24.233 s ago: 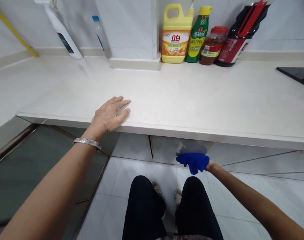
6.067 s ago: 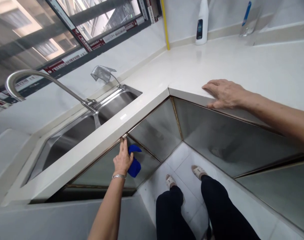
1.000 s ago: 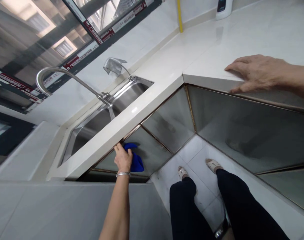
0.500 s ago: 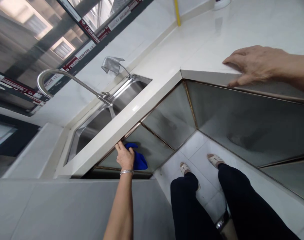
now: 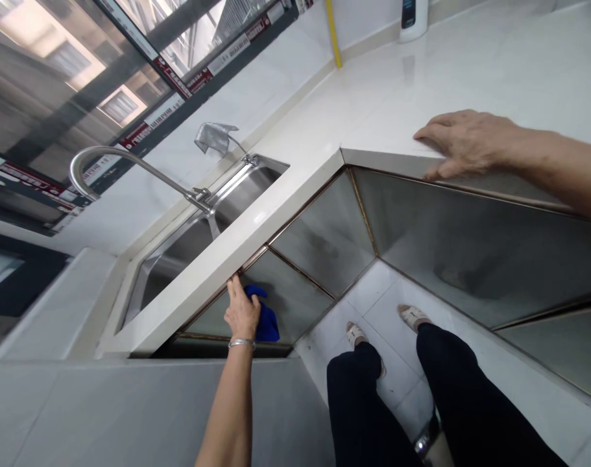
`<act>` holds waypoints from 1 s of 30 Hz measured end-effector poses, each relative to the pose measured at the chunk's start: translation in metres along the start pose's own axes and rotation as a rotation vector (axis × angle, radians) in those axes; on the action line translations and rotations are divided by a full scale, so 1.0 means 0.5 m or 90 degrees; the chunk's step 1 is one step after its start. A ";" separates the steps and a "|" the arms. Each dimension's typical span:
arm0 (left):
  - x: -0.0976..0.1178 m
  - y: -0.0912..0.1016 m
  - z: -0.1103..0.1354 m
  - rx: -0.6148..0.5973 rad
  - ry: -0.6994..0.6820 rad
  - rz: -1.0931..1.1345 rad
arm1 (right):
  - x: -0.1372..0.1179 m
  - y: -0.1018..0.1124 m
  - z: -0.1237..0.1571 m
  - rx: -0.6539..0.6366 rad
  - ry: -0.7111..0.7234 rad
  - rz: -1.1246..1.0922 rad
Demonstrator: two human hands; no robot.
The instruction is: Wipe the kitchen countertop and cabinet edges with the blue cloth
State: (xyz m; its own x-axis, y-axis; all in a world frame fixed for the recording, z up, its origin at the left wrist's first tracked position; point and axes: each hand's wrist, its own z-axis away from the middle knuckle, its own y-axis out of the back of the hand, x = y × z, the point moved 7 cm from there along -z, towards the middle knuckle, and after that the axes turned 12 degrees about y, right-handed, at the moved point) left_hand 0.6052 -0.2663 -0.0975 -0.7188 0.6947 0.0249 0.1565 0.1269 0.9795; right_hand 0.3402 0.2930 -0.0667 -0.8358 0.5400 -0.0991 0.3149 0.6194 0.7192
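Note:
My left hand (image 5: 241, 310) has a blue cloth (image 5: 266, 324) in its grip, part of it hanging out beside the fingers. Its fingertips touch the metal-framed top edge of the cabinet door (image 5: 295, 295), just under the countertop front. A silvery bracelet (image 5: 241, 342) circles that wrist. On the right, my right hand (image 5: 470, 144) rests over the edge of the white countertop (image 5: 373, 104), thumb and fingers apart, holding nothing.
A double steel sink (image 5: 173, 266) with a curved faucet (image 5: 139, 159) is set in the counter. A grey cloth (image 5: 215, 137) hangs behind it. A yellow pipe (image 5: 333, 32) and a white bottle-like object (image 5: 414, 19) stand farther back. A grey panel (image 5: 130, 408) lies at lower left.
The view has shifted a little, showing more of the white object at the back. My left hand with the blue cloth has moved slightly along the cabinet edge toward the corner.

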 end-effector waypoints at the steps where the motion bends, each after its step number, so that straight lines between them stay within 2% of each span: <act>1: 0.008 -0.002 0.001 -0.003 -0.005 0.002 | -0.001 0.001 -0.001 -0.001 -0.002 0.001; 7: 0.075 0.002 -0.016 0.003 -0.022 0.004 | -0.002 -0.002 -0.006 -0.051 -0.095 0.003; 11: 0.103 -0.003 -0.018 0.013 -0.013 0.009 | -0.016 0.007 -0.010 -0.016 -0.057 -0.029; 19: 0.108 -0.003 -0.001 0.040 -0.004 0.010 | -0.016 0.010 -0.006 -0.016 -0.016 0.002; 30: 0.108 0.005 0.011 0.028 -0.005 0.018 | -0.018 0.009 -0.004 -0.020 -0.038 -0.031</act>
State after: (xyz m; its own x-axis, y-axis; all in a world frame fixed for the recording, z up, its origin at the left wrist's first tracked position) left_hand 0.5707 -0.2246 -0.0949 -0.7083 0.7040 0.0511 0.2066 0.1375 0.9687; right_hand 0.3483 0.2896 -0.0613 -0.8210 0.5437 -0.1743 0.2598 0.6275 0.7340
